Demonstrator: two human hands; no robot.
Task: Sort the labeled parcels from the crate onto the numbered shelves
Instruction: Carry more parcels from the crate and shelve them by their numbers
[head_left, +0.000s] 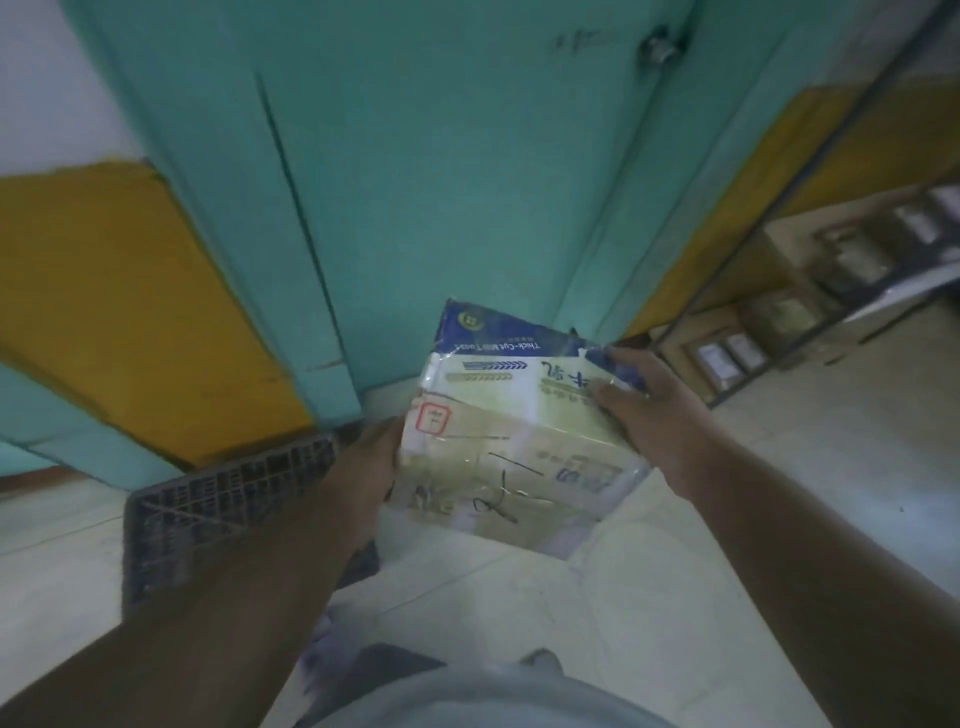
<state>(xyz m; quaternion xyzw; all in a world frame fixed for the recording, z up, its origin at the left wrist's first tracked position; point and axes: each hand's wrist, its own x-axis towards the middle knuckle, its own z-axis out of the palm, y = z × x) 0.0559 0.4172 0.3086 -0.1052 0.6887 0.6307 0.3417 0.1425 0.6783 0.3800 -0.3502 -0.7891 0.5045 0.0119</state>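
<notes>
I hold a flat parcel (511, 431) in both hands in the middle of the view. It is cream and blue, taped over, with a red-framed label and black handwriting. My left hand (363, 467) grips its left edge. My right hand (641, 410) grips its upper right corner, thumb across the top face. A dark lattice crate (218, 499) stands on the floor under my left forearm; its inside is hidden. At the right edge stands a metal shelf rack (810, 291) with several parcels on it; no numbers are readable.
A teal door (415, 171) and a yellow and teal wall (119, 301) face me. The pale tiled floor (779, 499) stretches between me and the rack. The picture is blurred.
</notes>
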